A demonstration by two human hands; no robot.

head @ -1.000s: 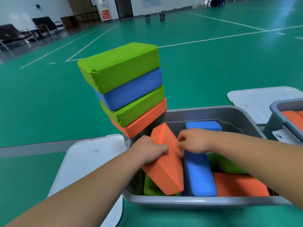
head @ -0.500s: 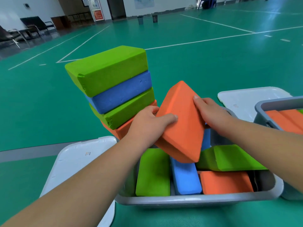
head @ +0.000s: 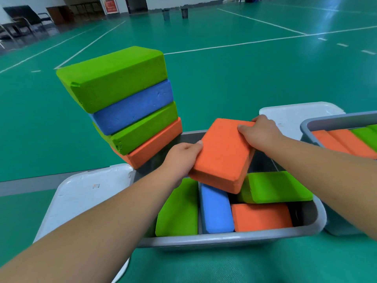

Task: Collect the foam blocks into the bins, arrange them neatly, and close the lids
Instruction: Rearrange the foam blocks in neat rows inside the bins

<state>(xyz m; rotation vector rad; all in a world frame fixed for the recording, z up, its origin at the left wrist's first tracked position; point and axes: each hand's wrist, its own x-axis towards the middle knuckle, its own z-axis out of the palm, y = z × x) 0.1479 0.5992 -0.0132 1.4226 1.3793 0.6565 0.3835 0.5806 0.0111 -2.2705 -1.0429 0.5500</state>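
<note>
You hold the orange block [head: 222, 156] between both hands above the grey bin [head: 224, 240], with its broad face up and tilted toward you. Your left hand [head: 181, 158] grips the block's left long edge, thumb on the top face and the other fingers wrapped under it, out of sight. Your right hand [head: 259, 132] grips the far right corner, fingers curled over the top.

The block's near corner hangs just over the blue block [head: 216, 209] in the bin (whether they touch, I cannot tell). Left of the blue block is the left green block [head: 177, 209]. The lower orange block [head: 261, 216] lies at the near right, with the tilted green block [head: 279, 186] resting above it.

The stack [head: 132, 107] of four blocks (green, blue, green, orange from the top down) rises just beyond the bin's far left corner and leans left. A white lid [head: 81, 190] lies left of the bin. A second lid [head: 295, 115] lies farther right, beside a second bin [head: 336, 121] holding orange and green blocks.
</note>
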